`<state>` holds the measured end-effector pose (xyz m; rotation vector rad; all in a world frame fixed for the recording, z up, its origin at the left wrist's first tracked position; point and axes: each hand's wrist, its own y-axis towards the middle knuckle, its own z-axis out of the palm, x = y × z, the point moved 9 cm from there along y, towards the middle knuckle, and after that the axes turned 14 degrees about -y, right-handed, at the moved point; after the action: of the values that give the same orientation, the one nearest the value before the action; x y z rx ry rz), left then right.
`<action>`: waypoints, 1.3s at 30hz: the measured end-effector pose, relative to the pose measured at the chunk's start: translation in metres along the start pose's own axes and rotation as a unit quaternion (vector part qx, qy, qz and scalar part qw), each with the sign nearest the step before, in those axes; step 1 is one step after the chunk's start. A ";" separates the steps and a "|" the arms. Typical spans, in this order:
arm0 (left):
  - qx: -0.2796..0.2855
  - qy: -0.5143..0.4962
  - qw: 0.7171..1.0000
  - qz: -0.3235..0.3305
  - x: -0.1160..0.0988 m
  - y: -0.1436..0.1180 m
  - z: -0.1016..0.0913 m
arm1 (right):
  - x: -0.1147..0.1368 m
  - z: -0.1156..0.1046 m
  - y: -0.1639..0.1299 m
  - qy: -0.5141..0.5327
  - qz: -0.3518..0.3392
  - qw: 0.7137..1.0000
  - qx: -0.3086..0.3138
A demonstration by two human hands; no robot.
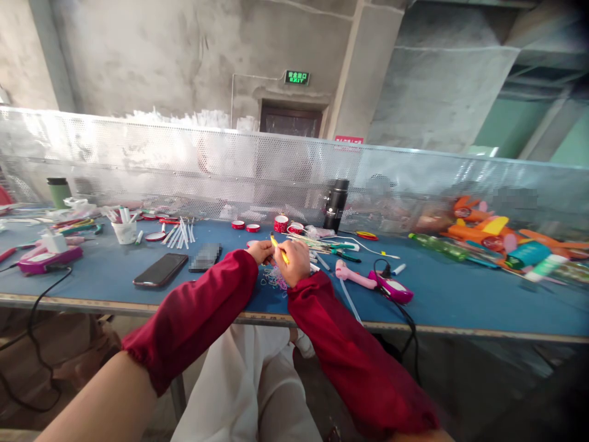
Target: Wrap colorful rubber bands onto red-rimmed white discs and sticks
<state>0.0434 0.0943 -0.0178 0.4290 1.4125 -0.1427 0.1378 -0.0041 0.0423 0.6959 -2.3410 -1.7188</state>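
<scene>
My right hand (297, 261) is closed around a slim yellow pen-like tool (284, 256) with a dark end pointing up and away; its exact kind is too small to tell. Close on its left, my left hand (261, 252) has its fingertips pinched together, and whatever they hold is hidden. Below both hands a small heap of thin, pale, coloured loops (276, 279) lies on the blue tabletop (442, 294). Just beyond the hands stand rolls of red patterned tape (281, 223). Thin sticks and green-handled pliers (345, 250) lie to the right.
To the left lie two phones (161, 270) and a white cup of pens (124, 232). A pink-and-purple glue gun (391, 287) with a cable sits at right. A black bottle (337, 205) stands before the perforated metal screen (184, 166). Orange plastic pieces (478, 233) crowd the far right.
</scene>
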 end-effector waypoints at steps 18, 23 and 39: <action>-0.007 -0.003 1.000 0.000 -0.002 -0.001 0.000 | -0.009 -0.004 -0.001 -0.004 0.036 0.999 -0.016; 0.001 0.012 1.000 -0.004 -0.001 -0.001 0.000 | -0.006 -0.002 0.000 0.002 0.022 1.000 -0.003; -0.011 0.022 1.000 -0.004 -0.004 -0.004 0.000 | -0.002 -0.002 0.000 0.001 0.011 1.000 -0.001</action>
<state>0.0415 0.0904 -0.0151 0.4107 1.4572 -0.1255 0.1404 -0.0048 0.0433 0.6689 -2.3364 -1.7109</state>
